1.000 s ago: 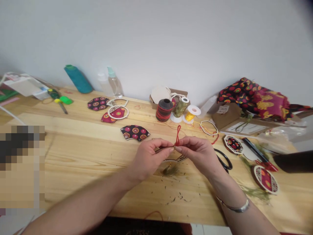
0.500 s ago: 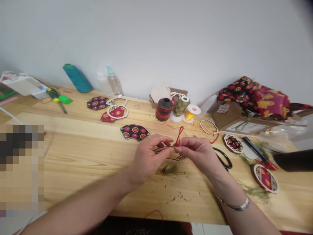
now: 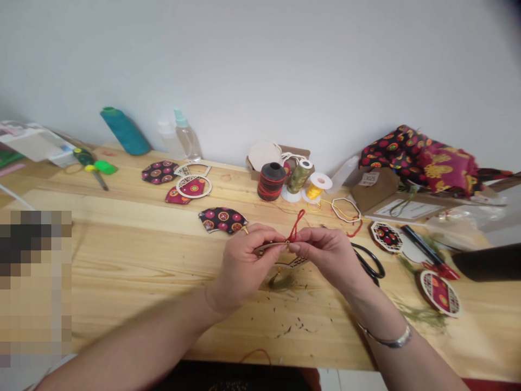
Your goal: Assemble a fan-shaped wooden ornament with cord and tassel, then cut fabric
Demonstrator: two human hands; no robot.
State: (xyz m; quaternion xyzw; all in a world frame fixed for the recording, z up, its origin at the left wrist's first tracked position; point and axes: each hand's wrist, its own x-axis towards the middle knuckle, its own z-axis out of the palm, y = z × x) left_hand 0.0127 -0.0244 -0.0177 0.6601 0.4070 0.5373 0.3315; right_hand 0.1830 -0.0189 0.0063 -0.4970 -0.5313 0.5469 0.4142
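Note:
My left hand (image 3: 244,260) and my right hand (image 3: 328,255) meet fingertip to fingertip above the wooden table (image 3: 142,271). Between them they pinch a small wooden cut-out ornament (image 3: 271,247), with a red cord loop (image 3: 296,226) sticking up from the pinch. The left fingers are curled round the ornament's left end; the right thumb and forefinger pinch the base of the red cord. A green tassel (image 3: 280,281) hangs below the hands, just over the table. A fan-shaped patterned fabric piece (image 3: 222,220) lies just beyond the left hand.
Thread spools (image 3: 272,181) and a yellow spool (image 3: 316,187) stand at the back centre. Black scissors (image 3: 370,263) lie right of my right hand. Finished round ornaments (image 3: 440,293), a black pen (image 3: 419,244), patterned cloth (image 3: 423,160), a teal cone (image 3: 124,131) and spray bottles (image 3: 185,136) surround the work area.
The red loop has leaned slightly right and both hands have shifted a little lower and left; the grip on the ornament and cord is unchanged.

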